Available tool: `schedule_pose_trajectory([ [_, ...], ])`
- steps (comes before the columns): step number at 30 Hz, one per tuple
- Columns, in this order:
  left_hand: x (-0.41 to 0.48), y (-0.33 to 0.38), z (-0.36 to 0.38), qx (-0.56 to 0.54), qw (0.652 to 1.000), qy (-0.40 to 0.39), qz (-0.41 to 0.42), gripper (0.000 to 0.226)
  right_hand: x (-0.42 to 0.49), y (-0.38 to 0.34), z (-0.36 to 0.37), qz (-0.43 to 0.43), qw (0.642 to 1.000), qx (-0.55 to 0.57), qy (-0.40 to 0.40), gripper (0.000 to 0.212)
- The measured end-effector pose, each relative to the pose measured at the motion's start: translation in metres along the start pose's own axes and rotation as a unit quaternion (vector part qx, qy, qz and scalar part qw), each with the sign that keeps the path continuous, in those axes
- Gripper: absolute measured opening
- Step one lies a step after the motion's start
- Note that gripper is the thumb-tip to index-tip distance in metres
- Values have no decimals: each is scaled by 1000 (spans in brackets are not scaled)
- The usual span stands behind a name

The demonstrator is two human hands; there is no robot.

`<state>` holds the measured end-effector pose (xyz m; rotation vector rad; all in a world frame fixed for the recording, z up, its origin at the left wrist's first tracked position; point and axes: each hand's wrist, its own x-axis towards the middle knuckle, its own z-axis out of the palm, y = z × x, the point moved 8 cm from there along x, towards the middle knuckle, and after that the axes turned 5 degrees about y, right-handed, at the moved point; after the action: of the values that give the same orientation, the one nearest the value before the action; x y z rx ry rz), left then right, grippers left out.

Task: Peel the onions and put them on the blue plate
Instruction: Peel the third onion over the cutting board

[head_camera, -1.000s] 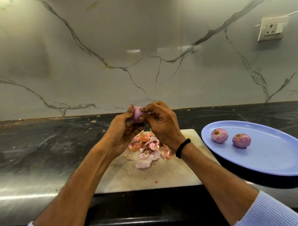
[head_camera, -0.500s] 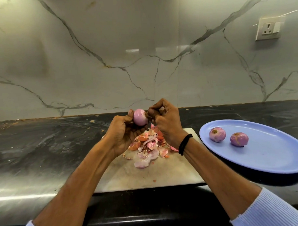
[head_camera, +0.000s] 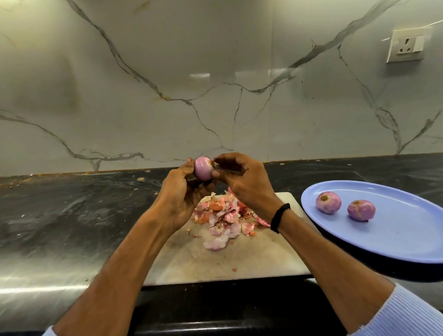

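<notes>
Dark stone countertop (head_camera: 66, 218) runs along my left. The left hand (head_camera: 181, 194) is raised above the board, fingers curled round a peeled pink onion (head_camera: 203, 168), gripping it from the left and below. The right hand (head_camera: 243, 182) meets it from the right, thumb and forefinger pinched on the onion's brownish end, other fingers curled loosely. Below them a heap of onion skins (head_camera: 224, 218) lies on a pale cutting board (head_camera: 244, 262). Black wristband (head_camera: 280, 217) on the right wrist. The blue plate (head_camera: 406, 236) sits just beside the board's right edge, with two peeled onions on it, near one (head_camera: 328, 205) and far one (head_camera: 361, 210), close together but apart. Wall socket (head_camera: 409, 45) upper right.
</notes>
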<state>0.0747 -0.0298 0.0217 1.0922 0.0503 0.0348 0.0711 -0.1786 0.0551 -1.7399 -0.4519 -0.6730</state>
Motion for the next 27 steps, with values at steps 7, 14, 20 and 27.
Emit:
schedule_pose_trajectory([
  [7,1,0,5,55,998,-21,27,31,-2,-3,-4,-18,999,-27,20,24],
  [14,-1,1,12,47,997,-40,49,34,-1,1,-5,-7,999,-44,29,21],
  [20,-2,1,16,44,995,-71,61,30,-2,5,-6,9,998,-65,21,21],
  [27,1,3,14,52,994,-76,65,37,-5,-8,-5,-52,991,-123,16,25],
])
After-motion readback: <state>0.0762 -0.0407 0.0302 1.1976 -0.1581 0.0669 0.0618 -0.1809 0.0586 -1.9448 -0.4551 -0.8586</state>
